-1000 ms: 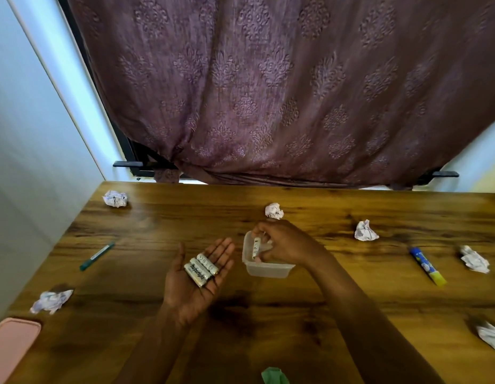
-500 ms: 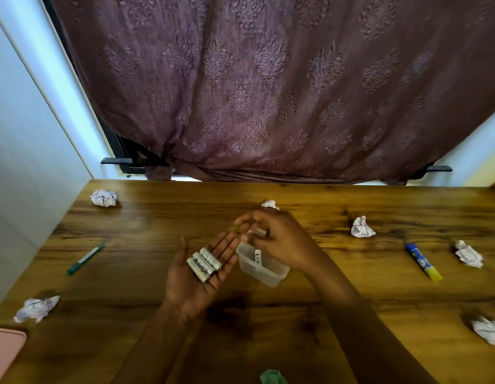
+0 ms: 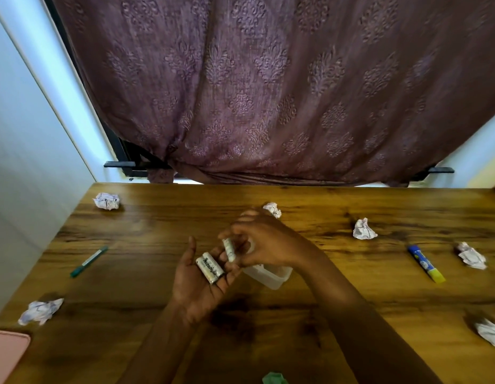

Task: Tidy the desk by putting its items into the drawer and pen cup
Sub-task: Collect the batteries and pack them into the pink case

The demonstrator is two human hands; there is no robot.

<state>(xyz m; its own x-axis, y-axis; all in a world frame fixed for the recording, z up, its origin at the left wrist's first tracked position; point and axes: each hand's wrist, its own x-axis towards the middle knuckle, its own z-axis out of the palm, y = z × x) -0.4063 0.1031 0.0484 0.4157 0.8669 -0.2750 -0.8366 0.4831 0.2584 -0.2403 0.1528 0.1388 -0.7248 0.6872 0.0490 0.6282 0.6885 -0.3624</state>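
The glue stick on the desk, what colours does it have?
The glue stick is blue with a yellow end, best seen in the head view.

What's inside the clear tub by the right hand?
Only the near wall and corner of the tub show. The right hand, pinching a battery, covers the opening, so any contents are hidden.

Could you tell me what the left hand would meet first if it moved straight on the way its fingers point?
Most likely the white cylindrical battery pinched by the right hand, just past the left hand, though depth is unclear.
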